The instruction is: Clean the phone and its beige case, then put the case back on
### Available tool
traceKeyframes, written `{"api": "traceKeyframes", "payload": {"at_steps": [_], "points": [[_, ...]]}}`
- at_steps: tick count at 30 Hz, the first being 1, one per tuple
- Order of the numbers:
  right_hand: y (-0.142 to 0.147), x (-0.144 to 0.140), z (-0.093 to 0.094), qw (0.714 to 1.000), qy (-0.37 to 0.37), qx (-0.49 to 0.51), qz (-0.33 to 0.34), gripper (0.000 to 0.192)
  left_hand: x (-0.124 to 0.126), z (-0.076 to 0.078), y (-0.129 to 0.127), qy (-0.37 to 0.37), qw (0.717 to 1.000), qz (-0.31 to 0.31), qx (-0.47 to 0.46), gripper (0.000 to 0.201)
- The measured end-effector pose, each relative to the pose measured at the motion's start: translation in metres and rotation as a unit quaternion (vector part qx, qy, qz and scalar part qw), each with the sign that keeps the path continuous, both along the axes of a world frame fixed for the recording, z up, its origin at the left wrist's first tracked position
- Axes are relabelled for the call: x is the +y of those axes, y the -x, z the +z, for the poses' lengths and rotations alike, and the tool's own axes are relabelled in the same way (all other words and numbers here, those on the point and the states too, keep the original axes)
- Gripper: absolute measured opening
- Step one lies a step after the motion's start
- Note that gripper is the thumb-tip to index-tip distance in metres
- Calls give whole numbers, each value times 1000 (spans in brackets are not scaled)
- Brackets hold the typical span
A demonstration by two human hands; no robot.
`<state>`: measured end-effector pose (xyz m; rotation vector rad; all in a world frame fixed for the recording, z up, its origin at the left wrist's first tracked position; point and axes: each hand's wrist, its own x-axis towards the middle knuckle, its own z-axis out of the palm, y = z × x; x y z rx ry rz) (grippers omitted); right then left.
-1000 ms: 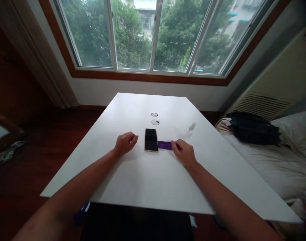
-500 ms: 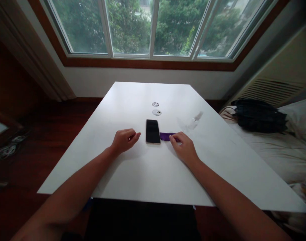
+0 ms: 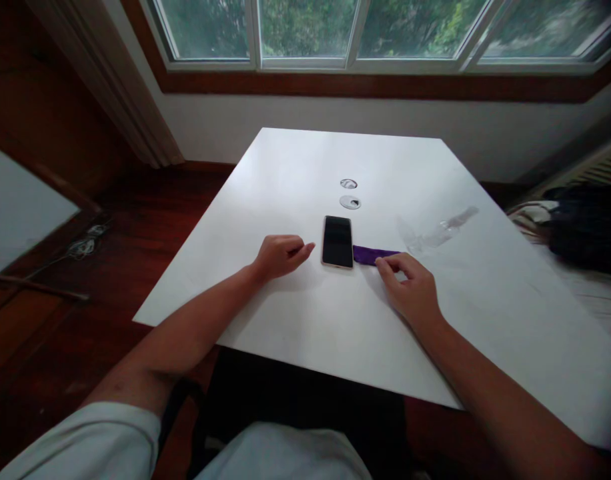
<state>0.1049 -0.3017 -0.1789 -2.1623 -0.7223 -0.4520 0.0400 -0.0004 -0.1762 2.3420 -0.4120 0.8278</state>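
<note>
A smartphone [image 3: 337,242] with a dark screen lies face up on the white table [image 3: 295,313]. My left hand [image 3: 279,255] rests on the tabletop to its left, fingers curled into a loose fist, nothing visible in them and apart from the phone. A flat strip of purple cloth [image 3: 366,255] lies at the phone's right side, one end against the phone's edge. Thumb and fingertips of my right hand [image 3: 413,280] pinch the cloth near its right end, and the hand covers part of it.
Two round sticker-like discs, the nearer one [image 3: 350,202] and the farther one [image 3: 348,183], lie beyond the phone. Crumpled clear plastic [image 3: 443,230] is at the right. Dark fabric [image 3: 588,227] sits beyond the table's right edge; a white cable [image 3: 88,241] lies on the floor at left.
My view has turned left and down, so the table appears farther right and higher in the picture. Both hands keep about the same places beside the phone and cloth.
</note>
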Motion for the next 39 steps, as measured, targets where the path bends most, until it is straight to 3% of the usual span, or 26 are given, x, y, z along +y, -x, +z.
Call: {"api": "traceKeyframes", "payload": {"at_steps": [11,19,27,32,35,39], "points": [[-5,-2,-4,999,-29,18,-28,21,2,3,1,-71,997,-17,-7,48],[-8,-2,-6,998,-31,22,-40,26,8,12,3,-79,997,-22,0,48],[-19,-1,-12,999,0,-5,-36,24,9,15,2,-71,997,-8,-2,48],[-19,4,-14,996,74,-57,-9,19,11,13,-2,-56,998,3,7,48],[-15,8,-14,993,101,-60,7,27,10,10,-6,-55,998,9,17,48],[-16,0,-6,995,42,-81,-33,30,8,9,-8,-52,997,16,54,37]]}}
